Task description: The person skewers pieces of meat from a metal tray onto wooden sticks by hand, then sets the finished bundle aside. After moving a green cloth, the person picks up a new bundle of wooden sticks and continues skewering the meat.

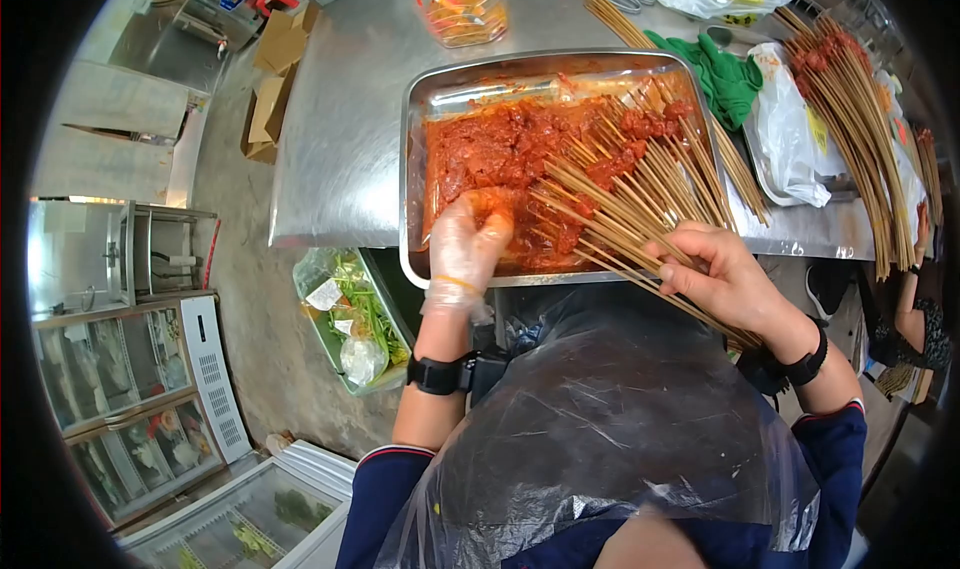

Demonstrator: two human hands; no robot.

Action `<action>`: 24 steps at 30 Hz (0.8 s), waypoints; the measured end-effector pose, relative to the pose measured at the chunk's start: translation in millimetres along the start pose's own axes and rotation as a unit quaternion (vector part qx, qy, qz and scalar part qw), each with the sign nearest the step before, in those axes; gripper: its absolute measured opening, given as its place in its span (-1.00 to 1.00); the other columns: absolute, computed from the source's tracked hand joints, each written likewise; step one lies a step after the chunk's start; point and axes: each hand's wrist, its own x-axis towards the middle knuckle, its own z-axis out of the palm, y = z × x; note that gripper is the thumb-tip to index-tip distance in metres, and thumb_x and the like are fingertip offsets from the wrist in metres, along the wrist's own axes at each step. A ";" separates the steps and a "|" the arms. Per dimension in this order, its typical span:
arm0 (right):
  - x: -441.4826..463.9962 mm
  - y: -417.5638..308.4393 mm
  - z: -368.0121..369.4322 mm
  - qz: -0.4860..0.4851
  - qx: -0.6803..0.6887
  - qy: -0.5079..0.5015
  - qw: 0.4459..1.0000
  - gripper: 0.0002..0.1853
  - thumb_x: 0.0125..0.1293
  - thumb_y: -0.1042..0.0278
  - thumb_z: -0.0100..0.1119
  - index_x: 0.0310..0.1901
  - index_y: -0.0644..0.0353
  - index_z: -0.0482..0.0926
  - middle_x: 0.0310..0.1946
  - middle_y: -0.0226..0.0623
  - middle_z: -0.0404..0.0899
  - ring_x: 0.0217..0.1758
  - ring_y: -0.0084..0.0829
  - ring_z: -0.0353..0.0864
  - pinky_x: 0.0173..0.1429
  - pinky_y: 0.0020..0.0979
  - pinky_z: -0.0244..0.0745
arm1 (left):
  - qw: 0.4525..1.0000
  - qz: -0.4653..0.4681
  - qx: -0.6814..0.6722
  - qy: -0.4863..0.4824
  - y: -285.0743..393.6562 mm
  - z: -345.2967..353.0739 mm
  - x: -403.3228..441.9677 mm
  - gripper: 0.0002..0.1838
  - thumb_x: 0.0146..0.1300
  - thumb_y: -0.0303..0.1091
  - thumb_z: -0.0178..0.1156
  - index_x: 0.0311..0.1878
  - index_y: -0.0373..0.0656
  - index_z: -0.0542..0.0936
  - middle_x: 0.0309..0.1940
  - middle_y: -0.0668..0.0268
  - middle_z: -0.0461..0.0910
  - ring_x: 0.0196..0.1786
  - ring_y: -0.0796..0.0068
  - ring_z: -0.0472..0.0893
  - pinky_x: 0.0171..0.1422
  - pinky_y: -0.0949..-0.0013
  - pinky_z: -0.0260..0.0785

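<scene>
A metal tray (412,149) on the steel table holds red marinated meat (485,139). My left hand (472,237), in a clear plastic glove with a yellow band at the wrist, is down at the meat near the tray's front edge. Its fingers curl together, and what they may pinch is too small to tell. Bare, my right hand (712,274) is closed round a bundle of wooden skewers (600,214) at the tray's front right. More skewers (690,184), some with red meat on their ends, lie across the tray's right side.
Behind the tray stands a clear plastic container (462,14). Green gloves (722,79), a white plastic bag (790,129) and a large bundle of meat skewers (850,119) lie to the right. Below the table is a green crate (385,299). Another person's arm (908,289) shows far right.
</scene>
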 end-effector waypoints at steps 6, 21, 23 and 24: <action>2.6 2.0 1.4 0.069 0.087 0.008 0.994 -0.79 0.21 0.63 0.05 -0.11 0.37 0.51 -0.51 -0.54 0.36 -0.43 -0.71 0.45 -0.29 -0.61 0.46 | 0.832 -0.114 -0.534 -0.102 25.9 -1.8 -11.7 -0.68 0.30 -0.38 0.06 0.03 -0.40 0.46 -0.26 0.24 0.56 -0.40 0.57 0.49 -0.42 0.57 0.36; 2.8 -2.7 2.9 0.090 0.076 0.011 0.993 -0.83 0.24 0.58 0.07 -0.13 0.38 0.52 -0.52 -0.51 0.44 -0.49 -0.72 0.46 -0.35 -0.63 0.44 | 0.839 -0.098 -0.523 -0.113 32.6 7.1 -15.8 -0.65 0.28 -0.45 0.09 0.08 -0.41 0.42 -0.14 0.17 0.56 -0.35 0.57 0.52 -0.39 0.58 0.37; 2.7 -2.5 4.3 0.105 0.082 0.025 0.991 -0.83 0.26 0.56 0.07 -0.13 0.37 0.52 -0.49 -0.48 0.47 -0.48 -0.72 0.46 -0.36 -0.64 0.45 | 0.861 -0.101 -0.493 -0.075 39.0 12.9 -18.8 -0.65 0.27 -0.44 0.10 0.08 -0.42 0.43 -0.17 0.19 0.56 -0.39 0.60 0.48 -0.42 0.61 0.31; 2.7 -2.3 4.7 0.105 0.083 0.025 0.991 -0.83 0.26 0.56 0.07 -0.13 0.37 0.52 -0.49 -0.48 0.47 -0.48 -0.72 0.46 -0.36 -0.64 0.45 | 0.869 -0.104 -0.475 -0.094 41.2 14.9 -19.5 -0.66 0.27 -0.41 0.10 0.06 -0.42 0.46 -0.33 0.28 0.52 -0.47 0.64 0.41 -0.47 0.61 0.23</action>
